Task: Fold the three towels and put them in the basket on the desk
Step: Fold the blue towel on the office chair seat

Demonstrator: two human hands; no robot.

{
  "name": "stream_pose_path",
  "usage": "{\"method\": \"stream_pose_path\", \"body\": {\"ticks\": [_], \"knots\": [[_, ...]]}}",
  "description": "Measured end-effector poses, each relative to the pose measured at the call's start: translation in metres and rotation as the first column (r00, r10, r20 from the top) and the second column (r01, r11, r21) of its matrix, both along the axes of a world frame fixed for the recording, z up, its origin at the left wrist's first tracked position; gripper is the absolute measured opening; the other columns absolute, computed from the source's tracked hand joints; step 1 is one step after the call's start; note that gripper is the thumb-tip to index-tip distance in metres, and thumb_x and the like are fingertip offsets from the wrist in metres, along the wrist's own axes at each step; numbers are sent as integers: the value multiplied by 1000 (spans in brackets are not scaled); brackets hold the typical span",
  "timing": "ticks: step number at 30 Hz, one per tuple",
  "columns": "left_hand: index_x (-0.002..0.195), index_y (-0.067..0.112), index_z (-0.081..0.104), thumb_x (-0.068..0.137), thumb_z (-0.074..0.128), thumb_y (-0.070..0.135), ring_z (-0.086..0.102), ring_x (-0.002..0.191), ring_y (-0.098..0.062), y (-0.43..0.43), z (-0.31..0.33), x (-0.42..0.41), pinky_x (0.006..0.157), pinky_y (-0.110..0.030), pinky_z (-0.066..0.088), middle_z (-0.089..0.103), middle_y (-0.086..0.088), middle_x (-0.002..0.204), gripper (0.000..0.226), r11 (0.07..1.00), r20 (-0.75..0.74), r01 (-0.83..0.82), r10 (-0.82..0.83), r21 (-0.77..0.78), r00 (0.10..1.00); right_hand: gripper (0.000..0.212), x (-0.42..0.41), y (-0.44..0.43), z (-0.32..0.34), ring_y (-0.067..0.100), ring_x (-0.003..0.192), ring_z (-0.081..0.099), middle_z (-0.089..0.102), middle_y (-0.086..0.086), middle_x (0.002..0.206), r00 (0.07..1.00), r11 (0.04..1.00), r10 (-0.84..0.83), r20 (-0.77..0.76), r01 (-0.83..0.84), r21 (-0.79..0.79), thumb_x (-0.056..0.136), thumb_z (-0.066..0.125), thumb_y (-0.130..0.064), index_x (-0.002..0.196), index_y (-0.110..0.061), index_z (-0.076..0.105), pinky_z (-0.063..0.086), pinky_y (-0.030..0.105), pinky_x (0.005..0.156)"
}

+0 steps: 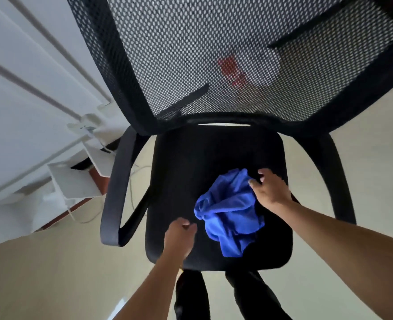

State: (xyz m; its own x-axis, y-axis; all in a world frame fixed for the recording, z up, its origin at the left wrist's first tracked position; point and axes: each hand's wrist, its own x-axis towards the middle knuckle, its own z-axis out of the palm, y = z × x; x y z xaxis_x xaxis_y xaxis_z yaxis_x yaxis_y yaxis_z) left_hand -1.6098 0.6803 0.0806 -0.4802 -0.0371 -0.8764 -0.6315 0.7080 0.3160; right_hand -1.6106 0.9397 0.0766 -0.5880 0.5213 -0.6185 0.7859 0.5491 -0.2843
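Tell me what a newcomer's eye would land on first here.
The crumpled blue towel on the black chair seat, the one bright thing, low in the middle. Next, the two bare hands flanking it: the right hand at its upper right edge, the left hand, fingers curled, just off its lower left. Above looms the mesh backrest.

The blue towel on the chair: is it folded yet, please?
Not folded: the blue towel lies crumpled in a creased heap on the chair seat.
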Motion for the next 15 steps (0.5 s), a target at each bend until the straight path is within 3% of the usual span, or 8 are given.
{"method": "stream_pose_path", "body": {"ticks": [3, 5, 8, 10, 13, 15], "knots": [[111, 18, 57, 81, 63, 36, 65, 87, -28, 10, -45, -15, 70, -33, 51, 67, -2, 89, 36, 998, -78, 55, -53, 24, 996, 63, -8, -9, -32, 34, 122, 55, 60, 14, 131, 987, 990, -144, -76, 144, -3, 89, 61, -45, 140, -11, 46, 42, 39, 96], [109, 22, 52, 81, 67, 34, 64, 88, -23, 17, -63, -19, 69, -29, 45, 68, -1, 93, 34, 995, -128, 88, -82, 38, 988, 63, -3, -22, -48, 34, 115, 59, 65, 12, 122, 976, 980, -197, -93, 199, 8, 87, 64, -48, 136, -11, 50, 45, 38, 90], [85, 18, 53, 80, 66, 25, 54, 64, -15, 24, -75, -17, 58, -27, 40, 60, 3, 73, 15, 987, -130, 108, -92, 123, 987, 31, 18, -44, -57, 27, 84, 64, 65, 1, 85, 955, 960, -277, -107, 271, -66, 86, 67, -43, 99, -14, 63, 42, 30, 66], [66, 15, 47, 76, 64, 20, 42, 55, -14, 21, -76, -18, 56, -30, 36, 51, 3, 60, 20, 976, -93, 106, -90, 190, 992, 25, 40, -57, -55, 22, 70, 59, 58, -4, 69, 933, 932, -343, -110, 322, -168, 88, 68, -35, 73, -18, 55, 37, 29, 57], [64, 10, 47, 60, 62, 27, 41, 62, -18, 9, -58, -35, 58, -38, 38, 45, -8, 61, 23, 961, -101, -152, 180, 232, 979, 25, 74, -64, -41, 21, 70, 58, 58, -3, 70, 884, 897, -428, -186, 392, -202, 88, 68, -29, 71, -21, 51, 39, 31, 60], [70, 9, 50, 66, 58, 15, 40, 65, -22, 1, -45, -57, 59, -36, 40, 42, -10, 66, 11, 900, -98, -347, 383, 266, 919, 14, 87, -59, -33, 26, 77, 60, 60, -2, 77, 857, 888, -459, -236, 433, -153, 92, 62, -24, 83, -17, 54, 43, 35, 66]]}}
